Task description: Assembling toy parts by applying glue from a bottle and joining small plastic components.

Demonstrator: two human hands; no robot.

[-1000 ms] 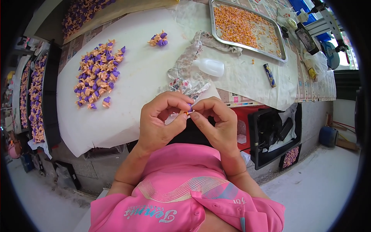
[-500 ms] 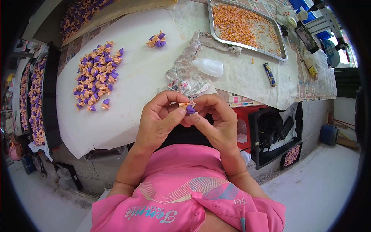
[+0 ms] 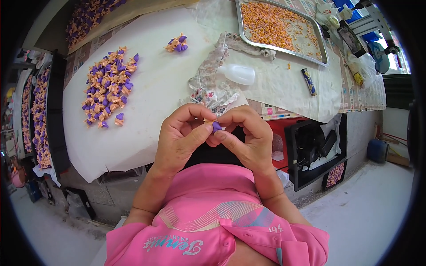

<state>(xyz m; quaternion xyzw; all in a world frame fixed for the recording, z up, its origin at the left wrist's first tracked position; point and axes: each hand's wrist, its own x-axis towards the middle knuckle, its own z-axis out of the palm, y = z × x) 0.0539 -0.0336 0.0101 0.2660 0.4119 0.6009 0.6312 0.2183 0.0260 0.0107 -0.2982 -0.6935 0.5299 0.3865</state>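
Close to the table's near edge, my left hand [image 3: 183, 138] and my right hand [image 3: 245, 135] meet around a small purple and peach plastic figure part [image 3: 216, 127]. Fingertips of both hands pinch it, the left at its peach side and the right at the purple end. Much of the piece is hidden by the fingers. On the left of the white-covered table lies a large pile of similar purple and peach parts [image 3: 108, 84]. A smaller cluster of the same parts [image 3: 177, 43] sits farther back.
A metal tray [image 3: 284, 53] of tiny orange and pink pieces stands at the back right. In front of it are a crumpled patterned cloth [image 3: 205, 76], a white plastic bottle [image 3: 239, 74] and a dark blue tube [image 3: 309, 82]. A black bin [image 3: 293, 153] hangs below the table's right side.
Both hands keep their grip on the small part. The fingertips of my right hand have shifted slightly left and closed over its top. The view has moved a little.
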